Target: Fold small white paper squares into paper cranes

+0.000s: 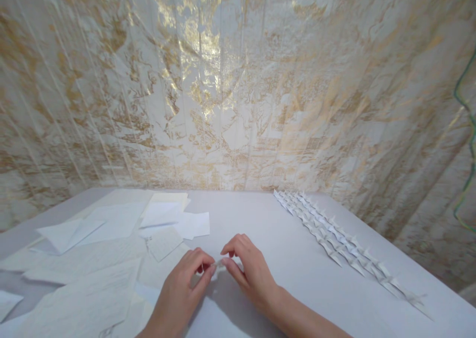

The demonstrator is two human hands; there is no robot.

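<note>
Between my two hands is a small folded piece of white paper (218,264), held a little above the table at the front middle. My left hand (189,278) pinches its left end between thumb and fingertips. On the other side, the thumb and curled fingers of my right hand (250,268) close on the right end. Much of the paper is hidden by the fingers, so its exact shape cannot be made out. Rows of small folded paper pieces (330,234), pointed and alike, run along the right side of the table.
Loose sheets of paper (82,293), some with writing, overlap across the left of the white table (241,209). A small paper square (164,243) lies near my left hand. Behind the table hangs a gold-patterned curtain (223,104). A green cord (463,100) dangles at far right.
</note>
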